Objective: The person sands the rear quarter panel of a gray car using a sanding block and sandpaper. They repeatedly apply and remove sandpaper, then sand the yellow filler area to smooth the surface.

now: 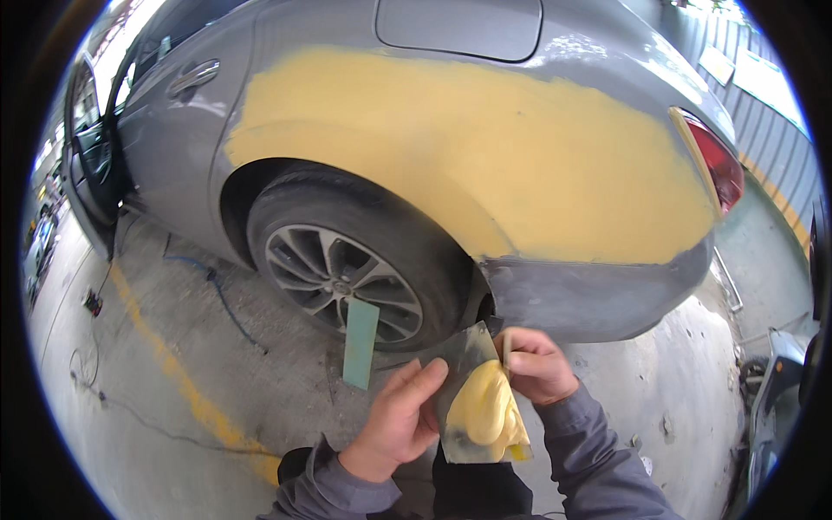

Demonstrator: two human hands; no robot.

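Observation:
My left hand [404, 416] grips the left edge of a flat mixing plate [465, 354], which bears a thick mound of yellow body filler [484, 406]. At the plate's upper right, my right hand [536, 365] pinches a thin, flat tool [507, 351], seen nearly edge-on; it is probably a spreader. Behind both hands is a grey car's rear side, with a broad layer of yellow filler [448, 136] from the rear door's edge to the tail light. Left of the plate, a green rectangular strip [361, 343] stands in front of the wheel.
The rear wheel [341, 283] stands just beyond my hands. A blue hose [227, 305] and a dark cable [162, 432] lie on the concrete floor at left. The front car door [88, 188] hangs open. A scooter [773, 390] stands at right.

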